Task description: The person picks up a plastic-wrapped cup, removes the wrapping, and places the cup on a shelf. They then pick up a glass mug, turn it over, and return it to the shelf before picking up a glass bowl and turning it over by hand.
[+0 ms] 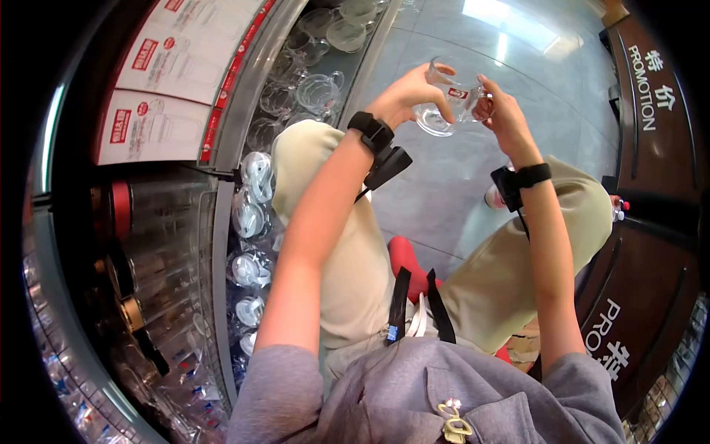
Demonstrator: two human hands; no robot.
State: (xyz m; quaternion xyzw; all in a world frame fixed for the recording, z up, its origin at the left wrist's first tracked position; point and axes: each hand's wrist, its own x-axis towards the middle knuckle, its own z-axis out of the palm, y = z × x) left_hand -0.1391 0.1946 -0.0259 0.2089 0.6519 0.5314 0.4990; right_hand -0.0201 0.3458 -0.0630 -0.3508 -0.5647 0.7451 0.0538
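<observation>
A clear glass mug (457, 107) with a small red label hangs above the grey floor, tilted, held up between my two hands. My left hand (416, 92) wraps its thumb and fingers round the body of the mug near its rim and base. On the other side, my right hand (505, 111) pinches the mug's handle. Nearest to my left hand is a shelf row of clear glass mugs and cups (318, 92). Both wrists wear black straps with small devices.
White boxes (155, 122) with red labels stand at the upper left. Lidded glass containers (250, 218) line the shelf by my left knee. Dark brown promotion panels (651, 118) run along the right side. The tiled floor (429, 177) lies between my legs.
</observation>
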